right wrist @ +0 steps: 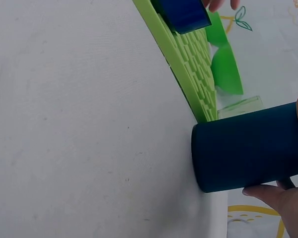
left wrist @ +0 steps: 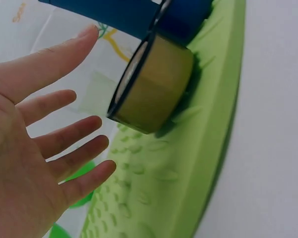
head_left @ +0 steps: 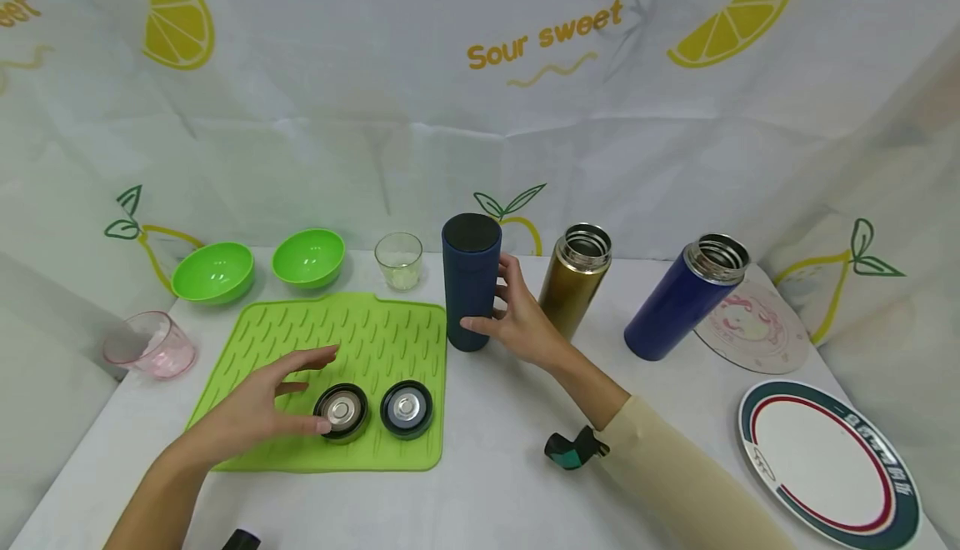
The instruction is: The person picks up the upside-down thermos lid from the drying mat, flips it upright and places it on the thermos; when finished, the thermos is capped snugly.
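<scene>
My right hand [head_left: 527, 327] holds a dark blue tumbler [head_left: 471, 292] with a dark top, thumb on its near face and fingers at its right side. The tumbler stands upright just past the mat's right edge, its base close over the white table in the right wrist view. My left hand [head_left: 258, 404] hovers over a green silicone mat [head_left: 352, 329], fingers spread. Its thumb tip overlaps a gold-sided bottle lid [head_left: 341, 411] in the head view; the left wrist view shows the hand apart from this lid [left wrist: 164, 84]. A blue lid [head_left: 407, 409] lies beside it, underside up like the gold one.
An uncapped gold bottle [head_left: 573, 283] and an uncapped blue bottle [head_left: 678, 304] stand to the right. Two plates [head_left: 825, 467] lie beyond. Green bowls [head_left: 213, 273] and a clear glass [head_left: 399, 262] line the back; a pink glass [head_left: 153, 346] sits at left.
</scene>
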The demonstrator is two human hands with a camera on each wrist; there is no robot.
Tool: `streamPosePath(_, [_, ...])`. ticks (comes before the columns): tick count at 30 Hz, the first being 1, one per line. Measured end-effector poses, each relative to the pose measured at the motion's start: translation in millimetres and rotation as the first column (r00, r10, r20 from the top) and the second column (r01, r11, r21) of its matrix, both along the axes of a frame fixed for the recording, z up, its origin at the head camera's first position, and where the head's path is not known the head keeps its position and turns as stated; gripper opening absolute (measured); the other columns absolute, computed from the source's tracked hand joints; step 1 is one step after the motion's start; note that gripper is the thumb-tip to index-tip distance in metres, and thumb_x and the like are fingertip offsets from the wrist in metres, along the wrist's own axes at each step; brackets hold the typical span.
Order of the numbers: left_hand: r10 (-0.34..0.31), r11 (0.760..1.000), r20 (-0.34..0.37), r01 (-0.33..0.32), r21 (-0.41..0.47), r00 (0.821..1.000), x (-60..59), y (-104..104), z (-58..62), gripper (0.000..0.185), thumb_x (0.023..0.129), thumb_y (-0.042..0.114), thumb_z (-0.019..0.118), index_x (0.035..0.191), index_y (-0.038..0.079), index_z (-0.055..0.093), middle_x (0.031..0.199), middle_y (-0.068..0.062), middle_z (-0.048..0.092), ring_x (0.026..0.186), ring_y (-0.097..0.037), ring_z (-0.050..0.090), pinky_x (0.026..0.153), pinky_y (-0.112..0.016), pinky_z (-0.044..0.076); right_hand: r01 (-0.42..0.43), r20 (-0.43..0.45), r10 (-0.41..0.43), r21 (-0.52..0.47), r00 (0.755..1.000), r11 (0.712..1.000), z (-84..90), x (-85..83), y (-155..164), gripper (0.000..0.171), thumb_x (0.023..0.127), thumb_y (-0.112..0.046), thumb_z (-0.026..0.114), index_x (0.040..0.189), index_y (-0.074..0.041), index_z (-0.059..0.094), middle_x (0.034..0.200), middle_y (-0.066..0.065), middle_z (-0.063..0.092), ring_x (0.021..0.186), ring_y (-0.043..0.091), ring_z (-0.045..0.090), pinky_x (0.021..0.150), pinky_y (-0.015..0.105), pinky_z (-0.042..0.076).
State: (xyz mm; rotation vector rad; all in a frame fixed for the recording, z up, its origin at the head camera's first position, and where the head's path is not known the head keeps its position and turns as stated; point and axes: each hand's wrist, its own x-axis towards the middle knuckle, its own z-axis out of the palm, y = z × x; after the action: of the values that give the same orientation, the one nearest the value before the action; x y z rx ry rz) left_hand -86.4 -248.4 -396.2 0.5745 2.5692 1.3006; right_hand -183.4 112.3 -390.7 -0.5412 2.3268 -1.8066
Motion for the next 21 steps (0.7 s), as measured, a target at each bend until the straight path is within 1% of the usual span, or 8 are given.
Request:
streamPosePath(4, [-0.013,1.0,0.03,0.013,-0.002,0.999,0.9,-3,-11.0,0.089,0.078,0.033,0.088,0.153,0.011,0.045,0.154,-0.013,0.052,0.13,0.01,0.048,0.106,-0.025,0.052,0.009,0.013,-0.009,0.016,1.0,1.0,1.0,0.4,0,0.098,0.085,-0.002,0.08,0.155,-0.026,0.017,0.158,0.014,0.033,0.146,0.045,0.044,0.112,0.067,0.043])
streamPosePath(7, [-0.015,1.0,0.032,0.016,-0.021,0.999,1.5,-5,-15.7,0.09,0.075,0.035,0.089,0.151,0.011,0.047,0.151,-0.013,0.055,0.129,0.013,0.047,0.106,-0.023,0.051,-0.001,0.004,0.0,0.024,1.0,1.0,1.5,0.5,0,0.098,0.086,-0.002,0.08,0.156,-0.024,0.015,0.158,0.015,0.033,0.145,0.046,0.044,0.111,0.066,0.045])
streamPosePath(8, [-0.016,0.999,0.027,0.017,-0.03,1.0,1.6,-5,-16.3,0.089,0.075,0.036,0.09,0.15,0.011,0.049,0.15,-0.013,0.056,0.128,0.014,0.047,0.106,-0.022,0.051,-0.003,0.002,0.003,0.023,1.0,1.0,1.6,0.4,0,0.098,0.086,-0.002,0.08,0.156,-0.023,0.015,0.158,0.016,0.033,0.145,0.046,0.044,0.111,0.066,0.045])
streamPosePath(11, [-0.024,0.998,-0.006,0.024,-0.063,1.0,1.9,-6,-16.4,0.085,0.074,0.037,0.09,0.147,0.011,0.054,0.146,-0.011,0.059,0.126,0.01,0.05,0.104,-0.022,0.05,-0.013,-0.001,0.013,0.021,1.0,1.0,1.9,0.8,0,0.098,0.086,-0.001,0.079,0.157,-0.021,0.014,0.158,0.017,0.033,0.145,0.047,0.044,0.11,0.066,0.045])
streamPosePath(14, [-0.018,0.995,-0.028,0.015,-0.096,0.999,2.7,-4,-16.7,0.08,0.073,0.04,0.089,0.143,0.015,0.058,0.142,-0.007,0.061,0.123,0.007,0.053,0.103,-0.02,0.049,-0.015,0.004,0.015,0.018,1.0,1.0,1.9,1.3,0,0.098,0.086,-0.002,0.079,0.157,-0.022,0.014,0.157,0.018,0.033,0.145,0.047,0.044,0.111,0.067,0.044])
streamPosePath(18, [-0.011,0.994,-0.042,0.006,-0.106,0.999,4.1,-3,-18.7,0.076,0.071,0.042,0.09,0.138,0.017,0.063,0.137,-0.004,0.064,0.121,0.009,0.052,0.104,-0.014,0.046,-0.011,0.01,0.01,0.023,1.0,1.0,0.8,1.5,0,0.097,0.087,-0.003,0.079,0.157,-0.023,0.015,0.158,0.017,0.033,0.145,0.047,0.044,0.111,0.067,0.044])
streamPosePath(21, [-0.012,0.994,-0.054,0.006,-0.106,0.998,5.0,-2,-19.6,0.075,0.07,0.041,0.091,0.136,0.018,0.064,0.134,-0.004,0.065,0.12,0.009,0.052,0.104,-0.013,0.045,-0.001,0.016,0.0,0.029,1.0,1.0,-0.2,1.8,0,0.097,0.087,-0.004,0.079,0.157,-0.024,0.015,0.158,0.016,0.033,0.146,0.046,0.043,0.111,0.066,0.044])
